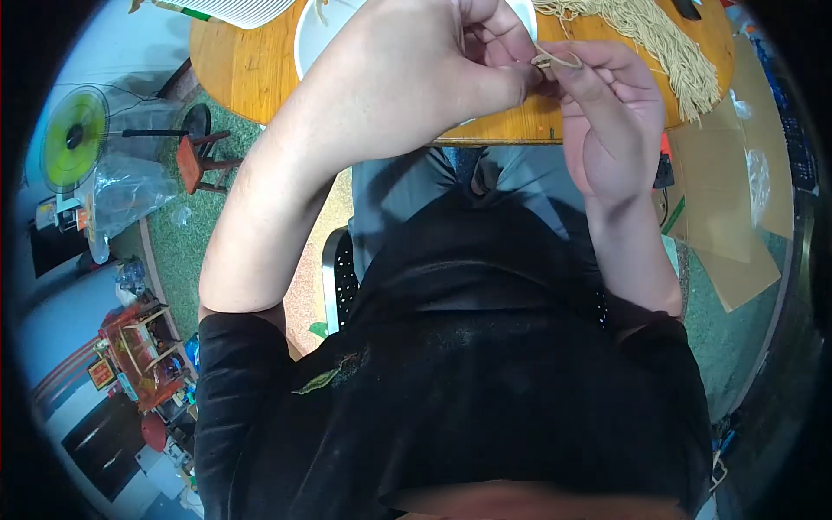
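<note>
A short piece of beige cord (559, 59) is pinched between my two hands over the near edge of the table, with a small loop or knot showing at the fingertips. My left hand (425, 74) is closed on it with thumb and curled fingers. My right hand (614, 113) grips it too, the thumb pressed against the index finger. Just beyond the hands, a bundle of similar beige cords (663, 48) lies along the table's right side. Behind my left hand is a round white dish (305, 39), mostly covered by that hand and forearm.
The wooden table (247, 74) has a rounded edge, with a white ribbed tray (247, 9) at its far left. A green fan (75, 137) and a small red stool (195, 165) stand left. Flattened cardboard (715, 191) lies on the floor at right.
</note>
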The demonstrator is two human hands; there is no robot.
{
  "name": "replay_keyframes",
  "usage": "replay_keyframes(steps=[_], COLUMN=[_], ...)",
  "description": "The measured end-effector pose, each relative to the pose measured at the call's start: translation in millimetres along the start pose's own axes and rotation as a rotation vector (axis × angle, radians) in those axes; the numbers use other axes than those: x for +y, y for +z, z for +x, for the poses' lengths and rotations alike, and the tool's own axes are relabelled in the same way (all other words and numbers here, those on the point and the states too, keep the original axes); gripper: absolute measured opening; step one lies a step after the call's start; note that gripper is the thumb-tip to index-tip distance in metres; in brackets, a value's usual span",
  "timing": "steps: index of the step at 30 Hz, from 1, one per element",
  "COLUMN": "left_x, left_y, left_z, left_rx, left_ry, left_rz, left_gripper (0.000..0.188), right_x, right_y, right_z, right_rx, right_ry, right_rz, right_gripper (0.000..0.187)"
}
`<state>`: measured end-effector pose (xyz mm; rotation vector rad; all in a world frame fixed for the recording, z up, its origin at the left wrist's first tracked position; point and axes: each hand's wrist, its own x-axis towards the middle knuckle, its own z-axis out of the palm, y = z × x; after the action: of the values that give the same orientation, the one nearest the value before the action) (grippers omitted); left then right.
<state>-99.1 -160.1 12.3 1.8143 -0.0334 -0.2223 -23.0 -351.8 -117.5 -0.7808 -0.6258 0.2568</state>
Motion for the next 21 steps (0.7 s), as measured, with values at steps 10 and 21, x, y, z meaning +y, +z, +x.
replay_keyframes(steps=[10,21], left_x=[-37.0,-48.3], left_y=[-9.2,-14.2], left_z=[12.9,21.3], left_rx=[-0.100,-0.231], left_ry=[0.767,0.735], left_rz=[0.165,0.025], left_gripper=[0.008,0.010], right_x=[-13.4,-33.2], right_y=[5.1,-0.1], right_z=[3.9,24.1], right_rx=[-0.033,-0.269], right_ry=[0.156,-0.049], right_rz=[0.075,-0.536], right_gripper=[0.016,0.016])
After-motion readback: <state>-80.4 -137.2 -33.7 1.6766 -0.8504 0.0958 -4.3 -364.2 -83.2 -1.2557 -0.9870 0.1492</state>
